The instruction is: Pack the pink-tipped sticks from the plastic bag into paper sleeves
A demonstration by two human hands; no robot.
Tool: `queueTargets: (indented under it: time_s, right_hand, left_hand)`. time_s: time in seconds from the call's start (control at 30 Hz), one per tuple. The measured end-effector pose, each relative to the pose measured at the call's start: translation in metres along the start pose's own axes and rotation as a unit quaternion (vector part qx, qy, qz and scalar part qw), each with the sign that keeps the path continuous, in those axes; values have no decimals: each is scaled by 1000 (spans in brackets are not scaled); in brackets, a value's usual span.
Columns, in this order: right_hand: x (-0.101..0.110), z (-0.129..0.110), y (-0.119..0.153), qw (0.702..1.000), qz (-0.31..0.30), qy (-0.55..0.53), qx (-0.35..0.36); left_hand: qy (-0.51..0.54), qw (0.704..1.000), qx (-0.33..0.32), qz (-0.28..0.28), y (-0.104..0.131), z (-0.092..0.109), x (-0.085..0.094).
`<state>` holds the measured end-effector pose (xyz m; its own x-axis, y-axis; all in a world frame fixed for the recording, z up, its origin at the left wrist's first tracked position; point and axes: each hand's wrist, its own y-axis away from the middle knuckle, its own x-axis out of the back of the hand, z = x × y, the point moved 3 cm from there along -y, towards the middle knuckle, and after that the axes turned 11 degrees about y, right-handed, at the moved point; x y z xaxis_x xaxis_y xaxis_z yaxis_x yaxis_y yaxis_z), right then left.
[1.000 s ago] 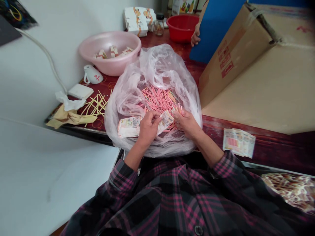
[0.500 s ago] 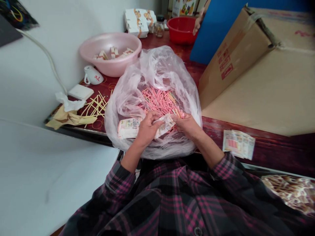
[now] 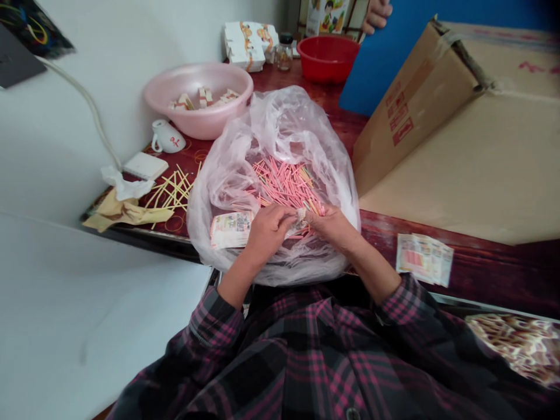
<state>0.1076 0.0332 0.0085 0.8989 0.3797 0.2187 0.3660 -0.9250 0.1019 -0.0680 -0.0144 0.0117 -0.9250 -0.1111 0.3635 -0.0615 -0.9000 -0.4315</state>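
My left hand (image 3: 270, 228) pinches a small printed packet (image 3: 295, 224), mostly hidden between my hands. My right hand (image 3: 330, 224) is closed around a few pink and orange sticks (image 3: 315, 207), its fingertips at the packet's other side. Both hands are over a clear plastic bag (image 3: 223, 175) whose mouth lies wide apart. Loose pink sticks (image 3: 284, 181) with some orange and green ones fill its middle. A stack of flat printed packets (image 3: 231, 229) rests on the bag left of my left hand.
Left stand a pink basin (image 3: 196, 119) with bundles, a white mug (image 3: 168, 137) and yellow sticks (image 3: 172, 189). A large cardboard box (image 3: 437, 169) and filled packets (image 3: 424, 259) lie right. Behind are a red basin (image 3: 328, 61) and another person's hand (image 3: 377, 14) on a blue board (image 3: 371, 76).
My hands have drawn together, and the packet between them is now bunched and more covered. At the back, the other person's hand has moved up and right along the blue board.
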Motion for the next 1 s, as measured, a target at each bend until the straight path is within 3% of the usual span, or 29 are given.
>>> queueTargets:
  time_s: [0.1,0.33,0.53,0.83,1.0]
  right_hand:
    - [0,4,1,1000,7,15,-4]
    - [3,6,4,1000,-21,18,-5]
    - [8,9,-1,997,4,80,9]
    - [4,-2,3,998,12,59,35]
    - [7,-6,2,976,28,195,95]
  left_hand:
    - [-34,999,-22,-16,-1,1,1]
    - [3,1000,6,-26,2,-7,4]
    - [-95,992,-46,-70,2,0,1]
    - [-18,999,-41,-26,-3,0,-2]
    - [-34,997,-68,-1,-3,3,-2]
